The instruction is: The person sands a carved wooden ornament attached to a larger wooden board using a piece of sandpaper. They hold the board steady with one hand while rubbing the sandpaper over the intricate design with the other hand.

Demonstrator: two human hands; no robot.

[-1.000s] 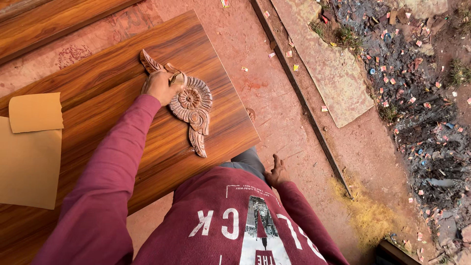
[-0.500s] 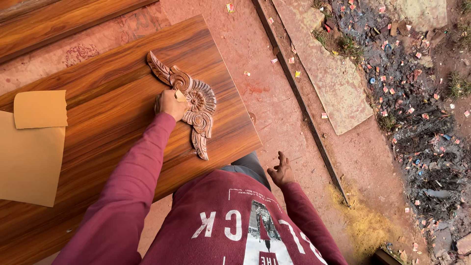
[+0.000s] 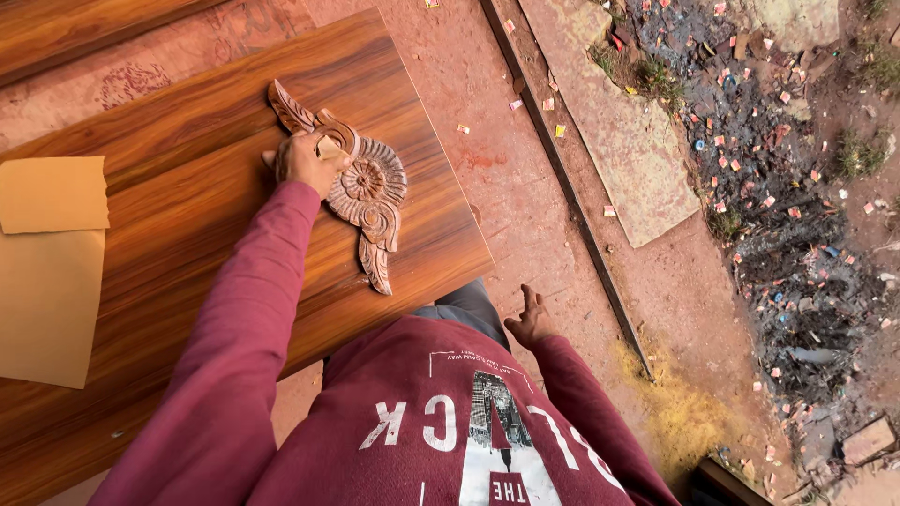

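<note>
the left hand [image 3: 305, 161] presses down on a carved wooden piece [image 3: 361, 192] that lies flat on the shiny brown board [image 3: 187, 234]. the right hand [image 3: 528, 321] hangs by the person's side, fingers spread, holding nothing. tan paper sheets [image 3: 52, 262] lie nearby.

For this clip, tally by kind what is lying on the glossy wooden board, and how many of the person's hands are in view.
Carved reddish-brown wooden ornament, under the left hand: 1
Tan sandpaper sheets, one small overlapping one larger: 2
Hands, left on the ornament, right hand open and free beside the leg: 2
Total: 5
</note>
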